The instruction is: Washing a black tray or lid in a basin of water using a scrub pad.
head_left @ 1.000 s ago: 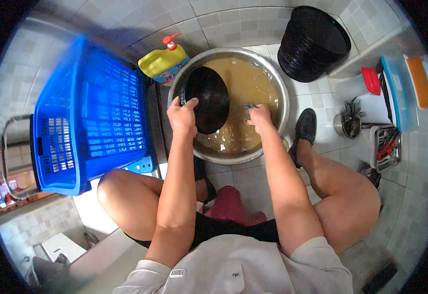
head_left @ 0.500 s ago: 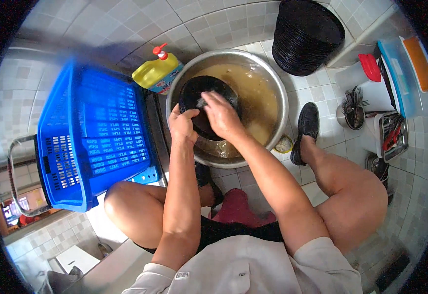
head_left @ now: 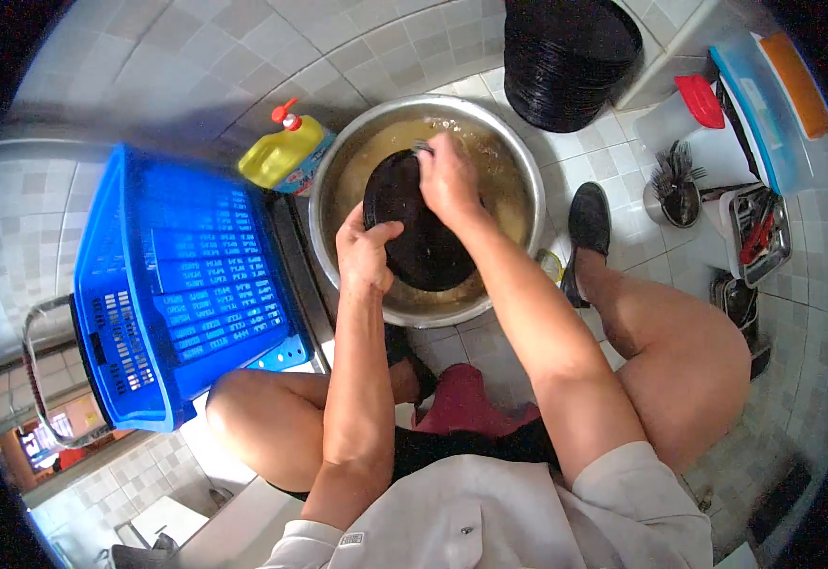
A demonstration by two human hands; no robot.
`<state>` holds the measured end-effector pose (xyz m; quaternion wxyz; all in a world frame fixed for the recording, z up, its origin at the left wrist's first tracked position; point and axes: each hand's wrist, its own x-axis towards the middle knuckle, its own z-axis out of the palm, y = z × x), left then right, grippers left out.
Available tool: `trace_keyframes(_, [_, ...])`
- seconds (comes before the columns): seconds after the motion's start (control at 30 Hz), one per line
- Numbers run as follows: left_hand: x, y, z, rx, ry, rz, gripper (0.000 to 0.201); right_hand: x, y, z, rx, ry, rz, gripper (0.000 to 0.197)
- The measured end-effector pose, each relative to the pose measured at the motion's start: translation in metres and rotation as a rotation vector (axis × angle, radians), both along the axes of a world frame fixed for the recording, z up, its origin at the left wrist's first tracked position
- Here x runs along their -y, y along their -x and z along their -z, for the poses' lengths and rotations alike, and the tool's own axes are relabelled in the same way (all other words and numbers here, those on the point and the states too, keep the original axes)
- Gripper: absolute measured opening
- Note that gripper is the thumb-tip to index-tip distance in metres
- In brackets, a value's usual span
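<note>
Left hand: here it is (head_left: 365, 254) at the near left edge of the dish, thumb pressed over the rim, fingers clamped on it, the tips out of sight underneath.
Right hand: busy on the far side (head_left: 450, 180), fingers curled together and closed on a grey scrubber (head_left: 423, 146), only a bit of it peeping out at the dish's far edge.
Black dish: centre stage (head_left: 417, 232), oval from up here, tilted inside the mouth of the basin; whether its lower edge dips in, I cannot tell.
Metal basin: wide and round (head_left: 532, 237), on the tiled floor, with murky, brownish water (head_left: 501, 194) showing around the dish.
Far left: a yellow bottle (head_left: 270, 163) with a red pump, just beside the basin.
Left: a big blue basket (head_left: 210, 256), slatted sides.
Far right: a tall stack of black dishes (head_left: 570, 71).
Right: a metal cup (head_left: 672, 207) bristling with forks (head_left: 677, 169).
</note>
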<state>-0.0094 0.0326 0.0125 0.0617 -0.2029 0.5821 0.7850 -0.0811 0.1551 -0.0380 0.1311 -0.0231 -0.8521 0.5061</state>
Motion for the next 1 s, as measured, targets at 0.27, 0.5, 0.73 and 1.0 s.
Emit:
trace_keyframes(0.27, [0.008,-0.001,0.003,-0.004,0.154,-0.036,0.047,0.025,-0.028,-0.019,-0.165,0.090,-0.196,0.019])
trace_keyframes(0.5, [-0.001,-0.003,0.010,0.004,-0.006,-0.073,0.034,0.009,-0.038,0.001,-0.024,0.004,-0.151,0.017])
trace_keyframes(0.73, [0.021,0.007,0.009,-0.019,-0.109,-0.382,0.031,0.002,-0.070,0.024,0.036,-0.074,-0.071,0.015])
trace_keyframes(1.0, [0.016,0.004,0.010,0.021,-0.035,-0.415,0.034,0.032,-0.067,0.002,-0.093,-0.099,-0.116,0.014])
